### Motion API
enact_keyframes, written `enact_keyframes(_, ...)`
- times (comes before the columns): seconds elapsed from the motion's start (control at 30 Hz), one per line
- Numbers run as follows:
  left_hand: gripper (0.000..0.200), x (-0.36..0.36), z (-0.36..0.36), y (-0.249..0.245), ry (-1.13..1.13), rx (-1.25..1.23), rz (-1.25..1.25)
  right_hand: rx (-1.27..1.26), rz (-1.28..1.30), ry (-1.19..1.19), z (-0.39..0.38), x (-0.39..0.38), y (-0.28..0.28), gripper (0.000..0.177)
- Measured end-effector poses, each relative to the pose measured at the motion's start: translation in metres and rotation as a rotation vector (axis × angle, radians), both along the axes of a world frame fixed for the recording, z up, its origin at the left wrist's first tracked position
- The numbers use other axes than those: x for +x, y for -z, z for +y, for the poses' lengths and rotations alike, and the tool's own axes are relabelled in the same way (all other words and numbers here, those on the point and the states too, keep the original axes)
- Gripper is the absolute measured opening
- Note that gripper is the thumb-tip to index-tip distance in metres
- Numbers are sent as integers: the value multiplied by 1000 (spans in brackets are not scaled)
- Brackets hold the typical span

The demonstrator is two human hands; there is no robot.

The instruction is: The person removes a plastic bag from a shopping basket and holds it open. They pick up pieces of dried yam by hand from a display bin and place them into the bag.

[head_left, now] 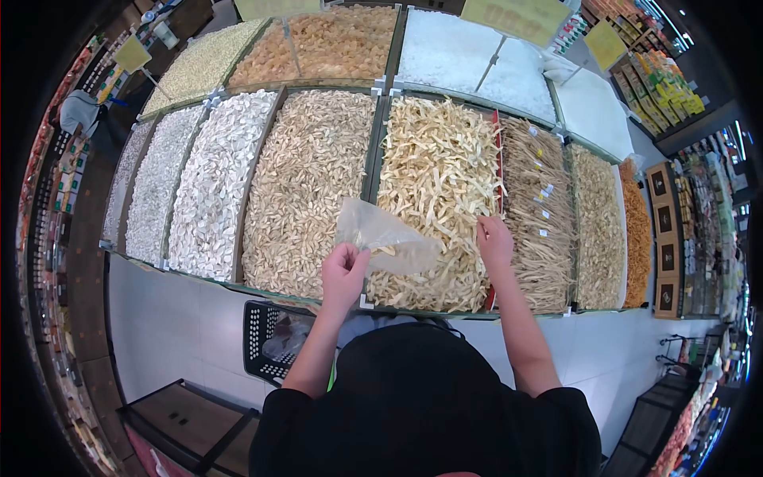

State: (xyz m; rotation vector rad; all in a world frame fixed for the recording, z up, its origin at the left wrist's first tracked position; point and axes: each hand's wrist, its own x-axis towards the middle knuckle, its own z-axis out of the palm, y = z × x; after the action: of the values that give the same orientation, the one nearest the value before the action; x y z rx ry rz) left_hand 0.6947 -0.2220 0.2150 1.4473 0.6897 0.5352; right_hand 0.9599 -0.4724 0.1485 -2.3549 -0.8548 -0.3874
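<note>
My left hand (345,273) is closed on the edge of a clear plastic bag (401,250), which spreads to the right over the bins. A pale strip or so shows in or through the bag. Below it lies a bin of curled, cream-yellow dried strips (441,159). Over the right side of that bin is my right hand (495,241), its fingers bent together near the red divider (499,159). Whatever those fingers hold, if anything, is too small to make out.
Left of the strips is a bin of beige dried slices (310,183), then white slices (218,183). Thin brown dried roots (540,215) lie on the right. Price signs (517,17) stand behind. A black basket (266,338) sits below. Another person (79,111) is far left.
</note>
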Motion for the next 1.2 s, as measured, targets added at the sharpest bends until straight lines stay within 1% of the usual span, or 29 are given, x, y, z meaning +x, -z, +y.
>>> enact_keyframes(0.07,28,0,3,4,4,17,-13,85,57,-13,5,-6,-2,13)
enact_keyframes(0.13,28,-2,4,5,7,25,-20,195,160,-28,16,-21,-25,14)
enact_keyframes(0.23,28,1,6,1,10,18,-40,171,296,-174,27,-56,-76,14)
enact_keyframes(0.27,28,1,6,2,11,6,-46,90,398,-242,28,-65,-93,16)
enact_keyframes(0.37,29,3,4,-1,22,2,-52,-51,218,-558,34,-82,-120,19)
enact_keyframes(0.47,30,5,1,-4,21,30,-56,-222,226,-637,48,-91,-127,14)
enact_keyframes(0.57,30,6,-2,-4,21,53,-64,-329,191,-695,63,-92,-113,14)
enact_keyframes(0.67,30,4,-4,-2,19,45,-52,-378,248,-676,72,-102,-123,12)
enact_keyframes(0.77,32,4,-5,-6,31,57,-21,-380,248,-583,87,-101,-104,14)
enact_keyframes(0.87,33,5,-10,-10,42,57,-21,-51,296,-674,113,-108,-96,19)
enact_keyframes(0.97,33,5,-11,-4,34,33,-33,37,322,-723,115,-118,-107,23)
enact_keyframes(1.07,33,4,-13,-6,31,-12,-40,90,288,-649,89,-119,-111,24)
enact_keyframes(1.17,33,2,-15,-2,40,-32,-62,84,445,-382,43,-96,-87,24)
enact_keyframes(1.2,33,1,-14,0,46,-31,-73,73,482,-247,32,-87,-82,24)
